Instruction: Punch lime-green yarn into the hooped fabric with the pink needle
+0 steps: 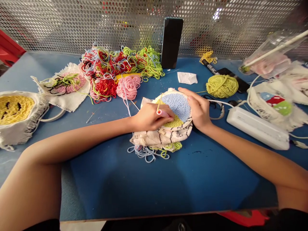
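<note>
My left hand (150, 117) is closed around a punch needle (163, 113) with a pink handle, and yellow yarn runs out of its end. The needle's tip is hidden under my fingers, over the yellow patch of the work. With my right hand (200, 109) I grip the far right rim of a round embroidery hoop (179, 106), tilted on the table. Its cloth carries a large patch of light blue loops beside the yellow area. Loose cloth with black marks (163, 136) hangs out below the hoop, with blue and green yarn ends (149, 153) under it.
Behind lie a tangled yarn heap (108, 64), a pink yarn ball (129, 87) and an upright phone (172, 43). On the right are a yellow-green yarn ball (221, 86), a marker (209, 66) and a white power strip (257, 128). Yellow punched work (15, 109) lies left.
</note>
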Action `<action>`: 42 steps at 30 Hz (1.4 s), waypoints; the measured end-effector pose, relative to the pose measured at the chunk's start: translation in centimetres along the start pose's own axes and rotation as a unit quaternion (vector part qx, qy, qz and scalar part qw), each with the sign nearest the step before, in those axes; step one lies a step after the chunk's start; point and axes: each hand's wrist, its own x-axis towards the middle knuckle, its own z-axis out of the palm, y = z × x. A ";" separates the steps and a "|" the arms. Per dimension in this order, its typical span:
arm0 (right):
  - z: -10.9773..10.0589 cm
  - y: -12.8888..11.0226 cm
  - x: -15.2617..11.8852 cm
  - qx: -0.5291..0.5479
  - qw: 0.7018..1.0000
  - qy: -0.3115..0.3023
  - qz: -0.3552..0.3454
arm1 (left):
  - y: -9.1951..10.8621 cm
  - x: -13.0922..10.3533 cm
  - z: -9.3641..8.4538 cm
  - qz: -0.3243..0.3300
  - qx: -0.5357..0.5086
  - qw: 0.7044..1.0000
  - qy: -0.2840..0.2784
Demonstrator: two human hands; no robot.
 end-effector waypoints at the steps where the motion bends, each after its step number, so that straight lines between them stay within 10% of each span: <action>1: 0.1 0.1 0.1 0.000 1.000 0.013 0.017 | -0.1 -0.1 0.0 -0.006 0.002 1.000 0.011; 8: 0.2 0.2 0.3 -0.026 0.995 -0.049 0.086 | -0.4 -0.1 0.1 -0.121 0.060 0.982 0.135; 25: 0.6 -0.2 0.9 0.109 0.978 -0.132 0.121 | -1.6 0.2 0.2 -0.219 -0.255 0.892 0.302; 42: 0.6 -0.1 0.8 0.070 0.982 -0.142 0.104 | -1.7 0.1 0.5 -0.220 -0.189 0.912 0.292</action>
